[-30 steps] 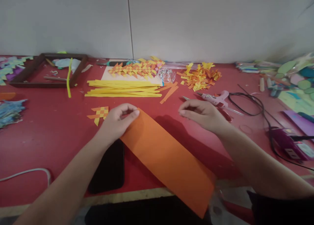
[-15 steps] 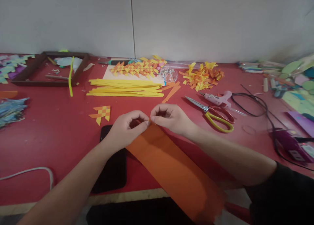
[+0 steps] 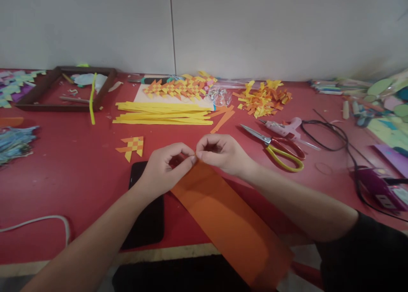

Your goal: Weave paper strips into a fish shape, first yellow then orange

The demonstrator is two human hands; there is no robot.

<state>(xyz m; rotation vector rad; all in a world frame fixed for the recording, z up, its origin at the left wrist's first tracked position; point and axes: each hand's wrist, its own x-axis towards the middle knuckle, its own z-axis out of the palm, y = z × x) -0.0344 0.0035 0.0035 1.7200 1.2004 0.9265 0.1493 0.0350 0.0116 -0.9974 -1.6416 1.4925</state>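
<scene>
A wide orange sheet of paper [image 3: 229,219] slopes from the table down over its front edge toward me. At its far end, my left hand [image 3: 170,166] pinches the paper between thumb and forefinger. My right hand [image 3: 225,154] pinches the same end, its fingertips almost touching those of the left. Just what the fingertips do to the paper edge is hidden. A black phone [image 3: 146,224] lies partly under my left wrist. Beyond it sits a small fish woven from orange and yellow paper strips [image 3: 133,146].
Yellow paper strips [image 3: 162,114] lie ahead, with more woven fish [image 3: 178,88] behind them. A pile of paper scraps [image 3: 264,98] is at the back. Scissors [image 3: 274,147], a pink glue gun [image 3: 285,128] and a black cable [image 3: 346,145] lie right. A brown frame [image 3: 54,108] stands back left.
Both hands keep their pinch on the orange paper and have barely moved. The sheet's left edge near my left hand has shifted slightly to the right.
</scene>
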